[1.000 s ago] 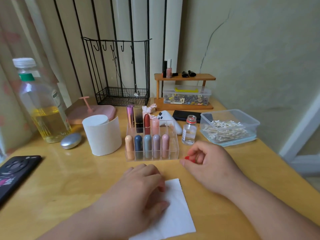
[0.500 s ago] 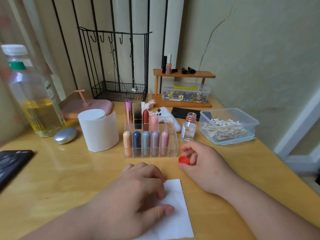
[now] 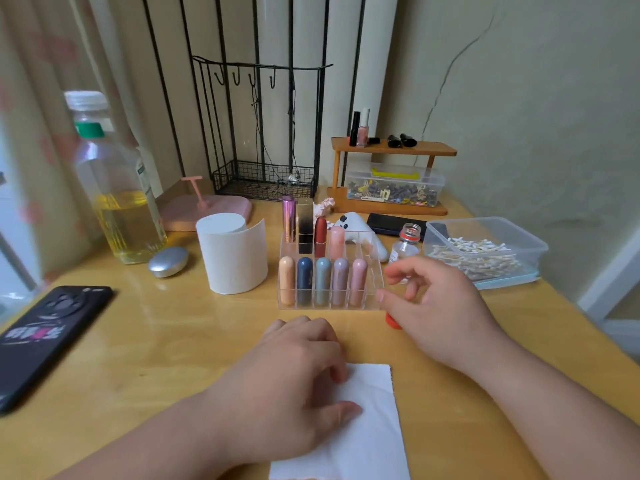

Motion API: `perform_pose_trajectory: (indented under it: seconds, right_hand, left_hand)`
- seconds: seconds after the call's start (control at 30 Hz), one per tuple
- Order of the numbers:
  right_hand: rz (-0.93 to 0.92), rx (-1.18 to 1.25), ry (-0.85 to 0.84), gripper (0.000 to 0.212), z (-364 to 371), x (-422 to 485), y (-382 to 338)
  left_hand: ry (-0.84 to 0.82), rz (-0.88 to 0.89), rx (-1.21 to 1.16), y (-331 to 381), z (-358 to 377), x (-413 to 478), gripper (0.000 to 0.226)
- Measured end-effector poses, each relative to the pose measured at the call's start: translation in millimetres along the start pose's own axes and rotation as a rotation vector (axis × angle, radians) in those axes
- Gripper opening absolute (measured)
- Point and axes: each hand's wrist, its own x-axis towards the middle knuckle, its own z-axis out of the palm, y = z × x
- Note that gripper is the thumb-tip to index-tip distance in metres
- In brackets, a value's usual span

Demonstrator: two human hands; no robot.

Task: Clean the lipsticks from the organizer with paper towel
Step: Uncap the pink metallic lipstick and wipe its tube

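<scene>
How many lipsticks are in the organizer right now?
9 in the organizer. Front row, five: peach, navy, grey-blue, mauve, pink. Back row, four: purple, gold-black, red, pale pink. None seems hidden.
</scene>
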Motion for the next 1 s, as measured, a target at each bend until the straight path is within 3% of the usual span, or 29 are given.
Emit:
perform_pose_trajectory:
  seconds: [0.23, 0.53, 0.63, 0.83, 1.0]
  right_hand:
    - [0.077, -0.156, -0.116, 0.035, 15.6, 23.6, -21.7]
    - [0.079, -0.125, -0.057, 0.02, 8.1, 54.3, -39.1]
    - [0.011, -0.23, -0.098, 0.017, 12.4, 75.5, -45.7]
    - [-0.051, -0.354, -0.188, 0.036, 26.7, 103.9, -57.6]
    - [-0.138, -0.159, -0.202, 0.057, 41.6, 113.4, -69.2]
  left_hand:
    - [0.046, -0.003, 0.032, 4.6, -2.5, -5.3, 0.035]
    - [0.17, 0.013, -0.063, 2.4, -9.3, -5.7, 0.019]
    - [0.194, 0.023, -0.061, 2.4, -8.5, -5.2, 0.018]
    - [0.232, 0.015, -0.068, 2.6, -10.0, -5.1, 0.016]
    - [0.205, 0.011, -0.088, 2.9, -9.5, -6.6, 0.018]
